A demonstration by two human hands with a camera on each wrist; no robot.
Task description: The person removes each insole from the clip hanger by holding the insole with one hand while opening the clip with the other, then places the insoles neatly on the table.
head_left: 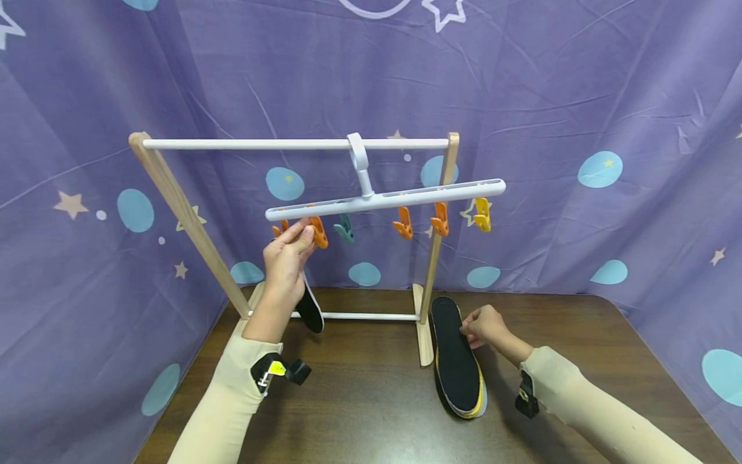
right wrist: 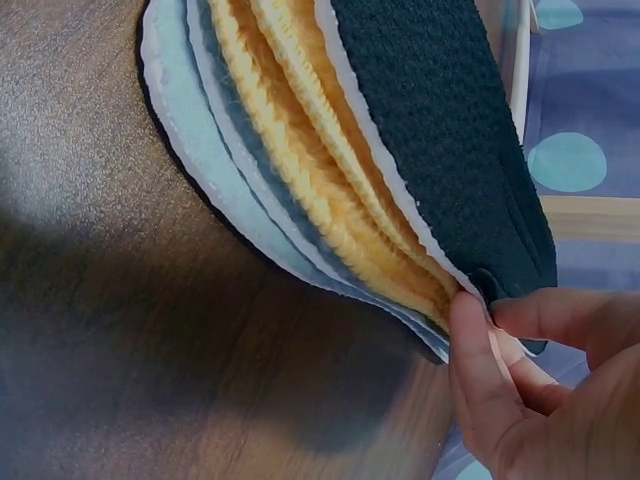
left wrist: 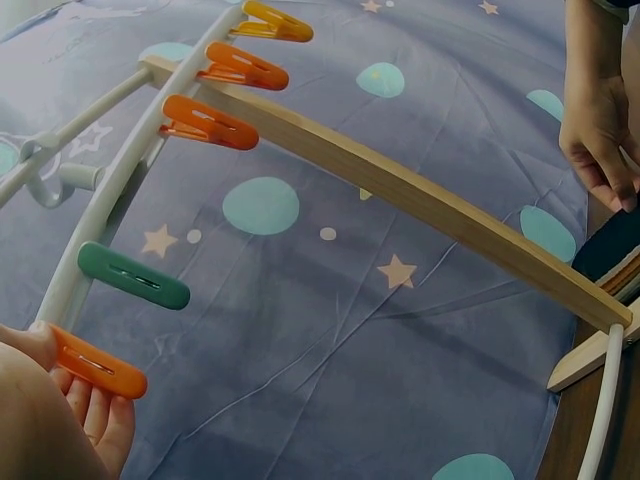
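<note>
A white hanger with orange, green and yellow clips hangs tilted from the rack's top bar. My left hand pinches an orange clip near the hanger's left end, beside a green clip. Partly hidden behind that forearm, a dark insole with a pale edge hangs down. On the table at right lies a stack of insoles, the black one uppermost, with yellow fuzzy and grey-white layers beneath. My right hand pinches the top insole's edge between thumb and fingers.
The rack has wooden side posts, a white top bar and a low white bar. Its right foot stands just left of the insole stack. A purple patterned curtain surrounds the brown table.
</note>
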